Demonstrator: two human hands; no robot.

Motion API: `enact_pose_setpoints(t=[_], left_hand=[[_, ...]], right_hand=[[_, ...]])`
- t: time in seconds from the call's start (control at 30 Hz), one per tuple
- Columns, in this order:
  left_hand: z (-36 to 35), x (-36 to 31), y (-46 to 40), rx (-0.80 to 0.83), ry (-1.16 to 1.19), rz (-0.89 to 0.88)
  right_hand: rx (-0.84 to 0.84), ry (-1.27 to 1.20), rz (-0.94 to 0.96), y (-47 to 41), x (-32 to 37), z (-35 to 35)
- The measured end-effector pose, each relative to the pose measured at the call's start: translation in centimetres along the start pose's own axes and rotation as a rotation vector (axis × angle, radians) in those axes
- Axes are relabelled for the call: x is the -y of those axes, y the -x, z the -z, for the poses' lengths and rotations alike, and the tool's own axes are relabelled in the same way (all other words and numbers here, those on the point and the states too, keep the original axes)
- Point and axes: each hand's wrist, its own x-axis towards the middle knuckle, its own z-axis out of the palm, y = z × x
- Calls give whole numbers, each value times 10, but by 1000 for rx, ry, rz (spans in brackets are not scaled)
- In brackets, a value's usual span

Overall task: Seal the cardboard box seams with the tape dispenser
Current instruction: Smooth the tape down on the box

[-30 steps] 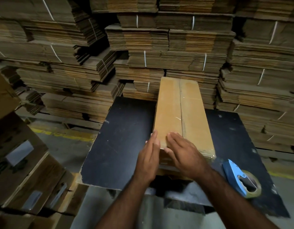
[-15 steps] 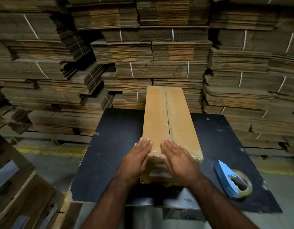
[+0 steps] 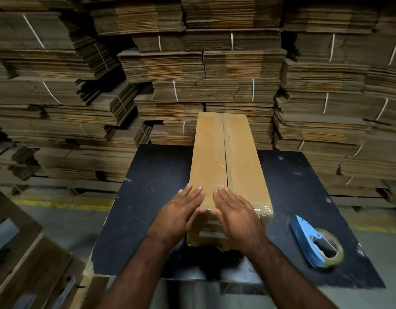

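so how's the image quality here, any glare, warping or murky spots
Head view: dim warm light; the cardboard box top is the brightest area, with faint sheen on its tape near the right hand. Wide-angle bending curves the stacked cardboard at the edges. Deep shadow sits under the box's near end, below the left hand. The tape dispenser is sharp; the lower left corner is murky.

Your hands hide the near top edge of the cardboard box (image 3: 228,166); its far end face is out of sight; the stacked cardboard (image 3: 215,70) runs off every edge.
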Motion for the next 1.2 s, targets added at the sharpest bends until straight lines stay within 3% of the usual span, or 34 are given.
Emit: enact_pose_setpoints(t=[0.13,0.23,0.37,0.5,0.7,0.93,1.03,1.2], left_hand=[[-14,7,10,-44,-83,-107],[-8,17,10,9,-23,-145],[6,22,15,45,100,-56],[4,17,11,-36,7,-58],[9,17,13,-21,-13,-101],[-11,-3,7,-63,-38,-82],[-4,4,8,-28,-50,-128],[5,-9,4,34,-27,-59]], right_hand=[[-79,29,43,4,-1,-11],[-68,57,77,4,-5,-9],[-42,21,8,9,-4,2],[-62,51,-141,1,13,-6],[-43,33,3,7,1,-2],[-62,-1,-2,7,8,0],[-26,-7,70,18,-17,1],[63,37,5,36,-50,26]])
